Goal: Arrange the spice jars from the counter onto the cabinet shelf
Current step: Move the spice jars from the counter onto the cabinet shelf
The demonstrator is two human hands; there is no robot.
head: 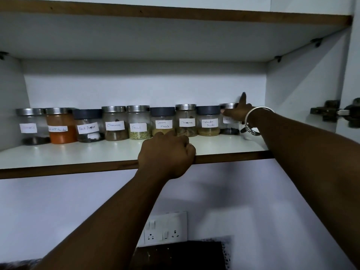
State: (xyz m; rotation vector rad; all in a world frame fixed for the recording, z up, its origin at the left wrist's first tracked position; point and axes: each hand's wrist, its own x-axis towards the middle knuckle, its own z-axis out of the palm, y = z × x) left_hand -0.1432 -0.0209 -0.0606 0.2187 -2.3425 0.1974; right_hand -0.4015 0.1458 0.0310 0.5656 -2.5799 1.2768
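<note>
Several labelled spice jars stand in a row along the back of the white cabinet shelf (78, 154), from a steel-lidded jar (31, 126) at the left to the coriander powder jar (208, 121). My right hand (236, 112) grips the rightmost steel-lidded jar (229, 126) at its lid and upper side, index finger raised; the jar stands on the shelf beside the coriander jar. My left hand (167, 152) is curled into a fist on the shelf's front edge, just in front of the garam masala jar (162, 121), holding no jar.
The shelf above (175, 41) hangs low over the jars. The cabinet's right wall (300, 90) and a door hinge (331, 113) are close to my right arm. Bare shelf lies in front of the jars. Below are a wall socket plate (165, 228) and a dark object (181, 254).
</note>
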